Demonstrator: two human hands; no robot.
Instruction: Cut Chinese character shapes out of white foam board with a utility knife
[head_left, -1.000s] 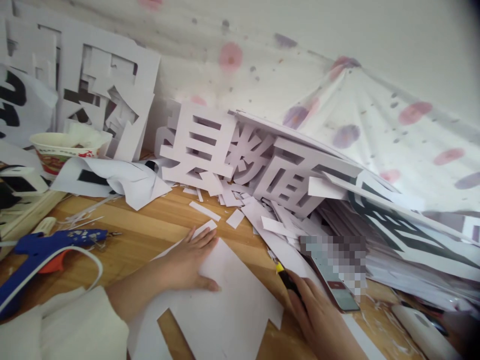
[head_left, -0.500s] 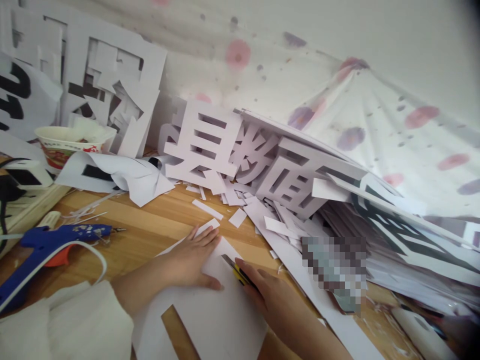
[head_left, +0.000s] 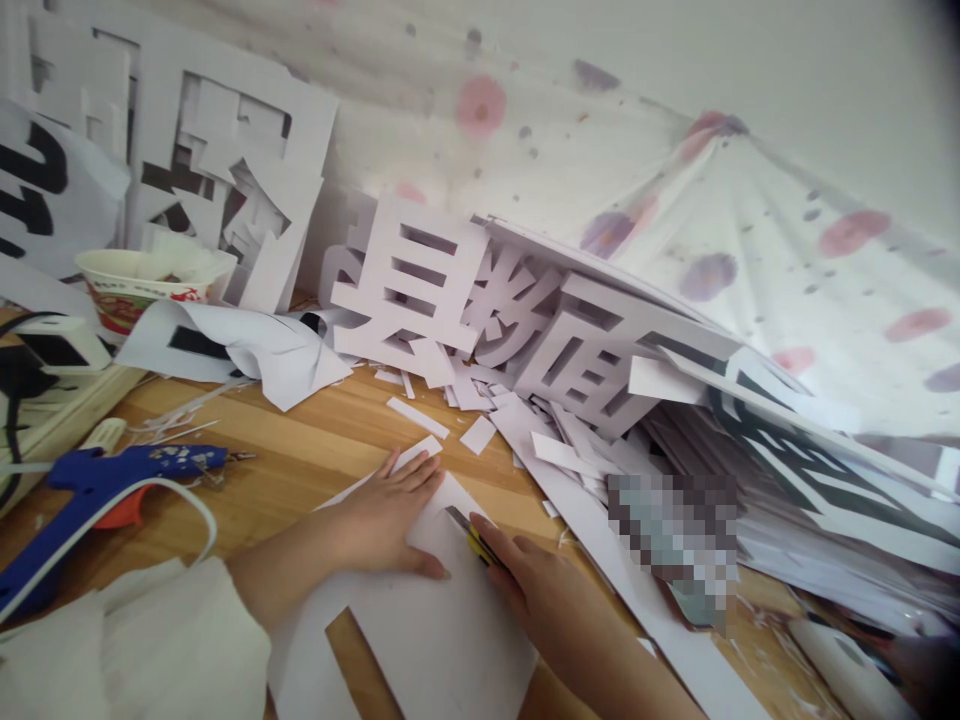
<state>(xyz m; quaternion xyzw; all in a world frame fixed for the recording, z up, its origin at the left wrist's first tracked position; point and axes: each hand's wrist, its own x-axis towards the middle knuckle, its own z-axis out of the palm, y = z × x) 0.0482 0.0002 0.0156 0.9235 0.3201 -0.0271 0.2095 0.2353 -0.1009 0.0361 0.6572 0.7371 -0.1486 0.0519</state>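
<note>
A white board (head_left: 442, 640) with a long narrow slot cut in it lies on the wooden table. My left hand (head_left: 390, 520) rests flat on the board's upper left part, its fingers stretched out and the thumb pointing right. My right hand (head_left: 517, 570) is closed around a yellow and black utility knife (head_left: 480, 545). The knife's blade points up and left, over the board, a little right of my left thumb. Whether the blade tip touches the board I cannot tell.
A blue glue gun (head_left: 127, 470) lies at the left, below a paper bowl (head_left: 142, 285). Cut white characters (head_left: 420, 280) stand at the back, with scraps (head_left: 478, 434) before them. A pixelated object (head_left: 675, 545) and a long white strip (head_left: 622, 590) lie at the right.
The whole view has shifted very slightly. Both hands, the knife and the board hold nearly the same places relative to each other.
</note>
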